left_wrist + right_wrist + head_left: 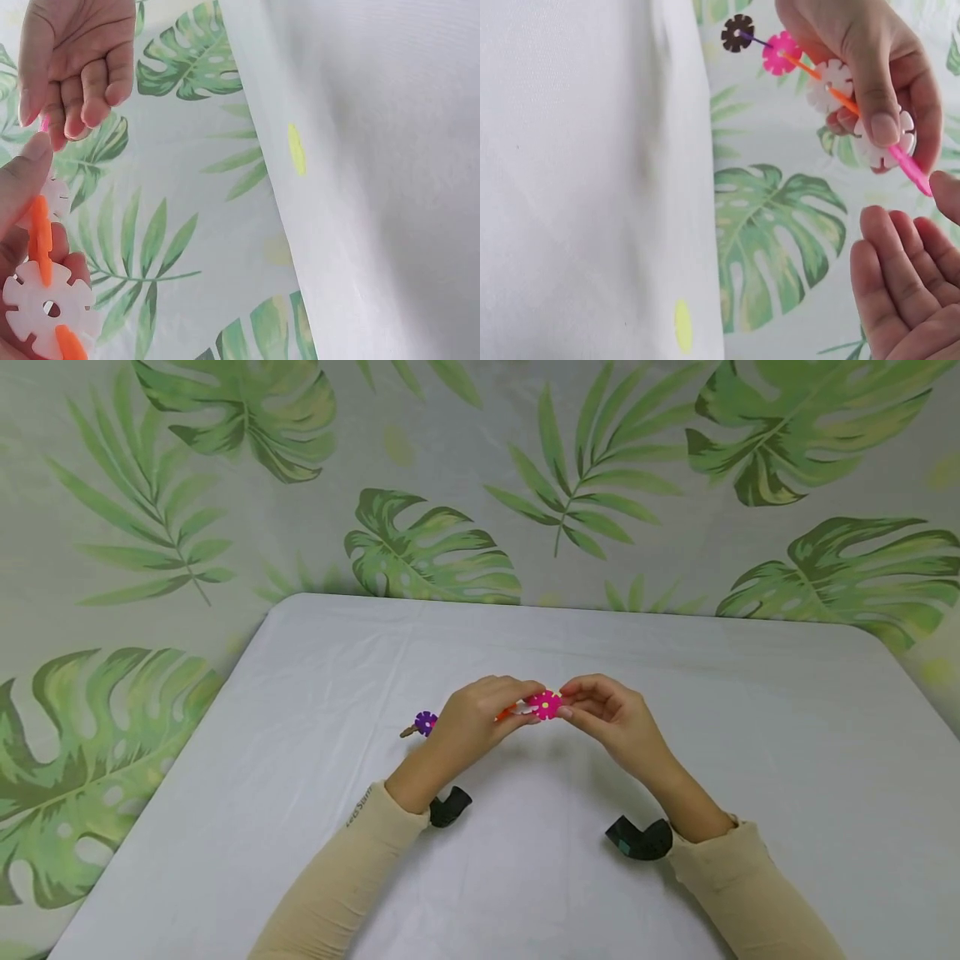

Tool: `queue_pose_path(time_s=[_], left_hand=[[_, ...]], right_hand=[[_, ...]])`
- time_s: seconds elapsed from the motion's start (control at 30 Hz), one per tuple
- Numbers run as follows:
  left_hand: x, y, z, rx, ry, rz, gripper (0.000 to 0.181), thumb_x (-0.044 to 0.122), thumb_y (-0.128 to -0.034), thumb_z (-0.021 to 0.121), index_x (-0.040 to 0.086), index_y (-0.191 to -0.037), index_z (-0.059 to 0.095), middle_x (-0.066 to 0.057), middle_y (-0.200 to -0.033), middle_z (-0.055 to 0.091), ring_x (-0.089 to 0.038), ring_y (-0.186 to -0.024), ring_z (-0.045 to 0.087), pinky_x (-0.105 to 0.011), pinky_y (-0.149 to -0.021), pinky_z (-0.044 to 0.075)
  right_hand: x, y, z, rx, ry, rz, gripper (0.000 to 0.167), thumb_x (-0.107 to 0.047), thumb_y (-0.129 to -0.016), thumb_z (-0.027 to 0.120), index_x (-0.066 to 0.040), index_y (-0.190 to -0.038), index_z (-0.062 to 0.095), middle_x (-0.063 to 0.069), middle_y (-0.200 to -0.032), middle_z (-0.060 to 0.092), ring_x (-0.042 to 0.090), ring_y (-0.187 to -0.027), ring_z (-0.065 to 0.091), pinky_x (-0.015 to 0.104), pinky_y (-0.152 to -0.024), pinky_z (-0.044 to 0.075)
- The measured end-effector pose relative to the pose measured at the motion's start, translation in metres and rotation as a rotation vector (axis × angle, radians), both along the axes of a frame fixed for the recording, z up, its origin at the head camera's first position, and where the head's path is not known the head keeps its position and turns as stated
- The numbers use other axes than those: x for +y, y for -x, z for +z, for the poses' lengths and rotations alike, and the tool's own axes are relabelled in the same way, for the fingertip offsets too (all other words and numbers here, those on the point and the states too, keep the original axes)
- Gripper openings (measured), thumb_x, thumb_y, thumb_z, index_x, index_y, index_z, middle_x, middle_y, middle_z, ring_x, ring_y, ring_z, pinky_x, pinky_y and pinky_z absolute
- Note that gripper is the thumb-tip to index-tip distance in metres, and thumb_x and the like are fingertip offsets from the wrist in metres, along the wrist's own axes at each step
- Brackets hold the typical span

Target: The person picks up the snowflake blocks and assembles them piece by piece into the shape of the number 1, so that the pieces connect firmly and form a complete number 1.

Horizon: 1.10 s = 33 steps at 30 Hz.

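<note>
My left hand [480, 710] pinches a chain of slotted plastic snowflake discs between thumb and fingers. In the right wrist view the chain has a dark brown disc [738, 34], a pink one [781, 52], white discs [829, 88] and orange ones [844, 100] seen edge-on. A bright pink disc [543, 704] forms the end toward my right hand [611, 718]. That hand's thumb is beside the pink disc's edge, and its fingers are loosely bent and apart from the thumb. A yellow-green disc [298, 150] shows edge-on below the hands, apart from them.
A white cloth covers the table [540, 877], with a leaf-patterned backdrop [450, 435] behind its far edge. Dark wrist devices [639, 839] stick out beside both sleeves. The chain's purple disc [426, 723] extends left behind the left hand.
</note>
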<state>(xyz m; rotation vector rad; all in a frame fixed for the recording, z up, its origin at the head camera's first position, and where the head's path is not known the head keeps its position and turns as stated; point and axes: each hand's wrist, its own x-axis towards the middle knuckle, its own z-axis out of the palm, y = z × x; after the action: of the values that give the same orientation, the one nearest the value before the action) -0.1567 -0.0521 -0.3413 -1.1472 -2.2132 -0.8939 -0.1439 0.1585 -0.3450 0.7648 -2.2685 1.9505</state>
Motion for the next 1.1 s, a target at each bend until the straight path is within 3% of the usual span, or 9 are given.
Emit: queue_pose_path(time_s=[0.27, 0.33, 0.57, 0.7, 0.8, 0.93, 1.1], left_hand=[[-0.004, 0.003, 0.001, 0.007, -0.006, 0.029, 0.034, 0.017, -0.0744, 0.073, 0.006, -0.105, 0.065, -0.002, -0.096, 0.066, -0.012, -0.089, 0.058, -0.016, -0.082, 0.043], [-0.004, 0.004, 0.001, 0.013, -0.009, 0.034, 0.035, 0.016, -0.0735, 0.074, 0.006, -0.105, 0.065, -0.002, -0.095, 0.066, -0.012, -0.087, 0.058, -0.016, -0.081, 0.043], [-0.007, 0.005, 0.003, 0.015, -0.008, 0.041, 0.035, 0.017, -0.0743, 0.074, 0.005, -0.106, 0.065, -0.003, -0.095, 0.066, -0.013, -0.087, 0.058, -0.017, -0.081, 0.044], [-0.007, 0.005, 0.002, 0.012, -0.014, 0.041, 0.035, 0.016, -0.0741, 0.074, 0.005, -0.106, 0.065, -0.003, -0.096, 0.066, -0.013, -0.087, 0.058, -0.017, -0.081, 0.044], [-0.007, 0.005, 0.003, 0.011, -0.021, 0.040, 0.035, 0.016, -0.0738, 0.074, 0.005, -0.106, 0.065, -0.003, -0.095, 0.066, -0.013, -0.087, 0.058, -0.017, -0.081, 0.044], [-0.007, 0.005, 0.003, 0.009, -0.028, 0.039, 0.036, 0.015, -0.0730, 0.075, 0.005, -0.106, 0.065, -0.003, -0.096, 0.066, -0.013, -0.087, 0.058, -0.016, -0.080, 0.044], [-0.008, 0.004, 0.004, 0.003, -0.031, 0.042, 0.035, 0.015, -0.0730, 0.075, 0.005, -0.106, 0.065, -0.004, -0.096, 0.066, -0.013, -0.088, 0.058, -0.016, -0.081, 0.043]], right_hand=[[0.001, 0.003, 0.011, 0.048, -0.119, -0.029, 0.030, 0.010, -0.080, 0.060, 0.012, -0.108, 0.051, 0.022, -0.102, 0.057, 0.029, -0.093, 0.057, 0.025, -0.080, 0.048], [0.000, 0.004, 0.014, 0.047, -0.160, -0.041, 0.031, 0.009, -0.080, 0.061, 0.013, -0.110, 0.050, 0.022, -0.104, 0.056, 0.030, -0.096, 0.056, 0.029, -0.083, 0.046], [0.006, 0.017, 0.003, -0.021, -0.234, -0.079, 0.037, 0.005, -0.081, 0.062, 0.011, -0.115, 0.048, 0.022, -0.111, 0.054, 0.035, -0.105, 0.050, 0.045, -0.091, 0.039], [0.009, 0.025, -0.007, -0.058, -0.267, -0.062, 0.041, 0.005, -0.081, 0.062, 0.011, -0.119, 0.046, 0.025, -0.117, 0.050, 0.035, -0.110, 0.047, 0.045, -0.093, 0.036], [0.015, 0.036, -0.022, -0.070, -0.279, -0.041, 0.045, 0.002, -0.081, 0.064, 0.009, -0.121, 0.045, 0.025, -0.120, 0.049, 0.033, -0.112, 0.046, 0.044, -0.095, 0.035], [0.020, 0.050, -0.043, -0.079, -0.304, -0.032, 0.047, -0.004, -0.080, 0.066, 0.005, -0.122, 0.046, 0.020, -0.120, 0.050, 0.029, -0.112, 0.047, 0.040, -0.095, 0.036], [0.021, 0.059, -0.055, -0.104, -0.342, -0.037, 0.046, -0.006, -0.080, 0.067, 0.002, -0.121, 0.048, 0.016, -0.119, 0.052, 0.026, -0.111, 0.049, 0.037, -0.094, 0.038]])
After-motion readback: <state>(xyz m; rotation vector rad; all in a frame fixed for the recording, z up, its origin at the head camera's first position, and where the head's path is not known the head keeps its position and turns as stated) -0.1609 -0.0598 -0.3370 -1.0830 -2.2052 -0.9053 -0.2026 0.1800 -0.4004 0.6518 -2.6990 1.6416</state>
